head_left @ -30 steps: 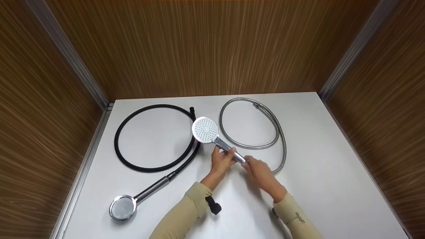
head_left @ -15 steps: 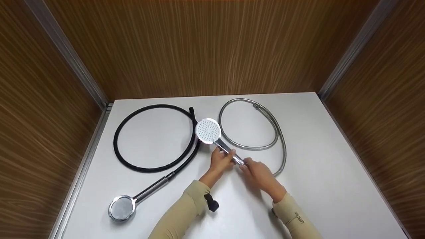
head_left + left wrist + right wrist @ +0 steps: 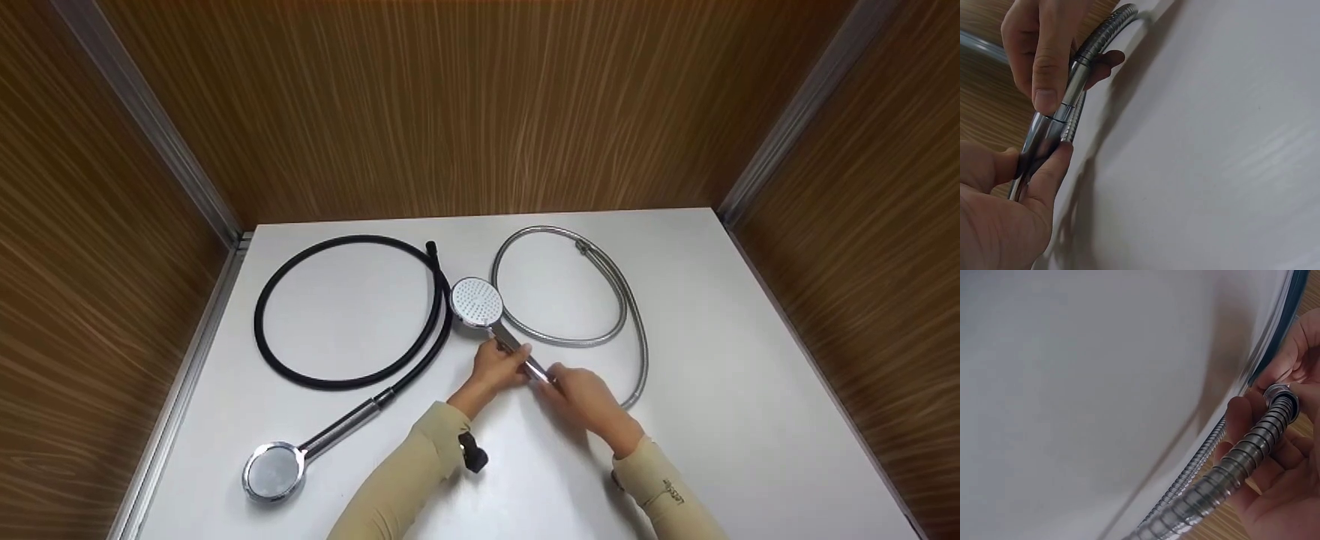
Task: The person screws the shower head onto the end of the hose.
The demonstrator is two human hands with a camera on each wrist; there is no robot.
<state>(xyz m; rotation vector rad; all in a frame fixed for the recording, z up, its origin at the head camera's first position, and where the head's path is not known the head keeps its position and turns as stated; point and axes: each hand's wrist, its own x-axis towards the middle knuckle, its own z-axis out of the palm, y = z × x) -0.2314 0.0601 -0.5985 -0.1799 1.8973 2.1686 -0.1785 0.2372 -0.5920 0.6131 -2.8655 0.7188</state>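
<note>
A chrome hand shower (image 3: 477, 301) with a white nozzle face is tilted up to the left, face up. My left hand (image 3: 495, 369) grips its handle (image 3: 1040, 140) between thumb and fingers. At the handle's lower end, my right hand (image 3: 589, 397) pinches the smooth metal hose connector (image 3: 1076, 84), its thumb right at the seam with the handle. From that connector the ribbed steel shower hose (image 3: 1224, 475) runs out past the right fingers. In the head view the right hand hides the joint.
On the white table (image 3: 720, 375) the steel hose (image 3: 643, 337) loops behind the hands. Left of them lies a second hand shower (image 3: 273, 472), joined to a coiled black hose (image 3: 259, 322). Wood-grain panels (image 3: 480, 112) enclose the back and sides.
Both hands and the hand shower have come slightly nearer and lower, with the shower's head shifting right. The steel hose loop has shifted a little with them.
</note>
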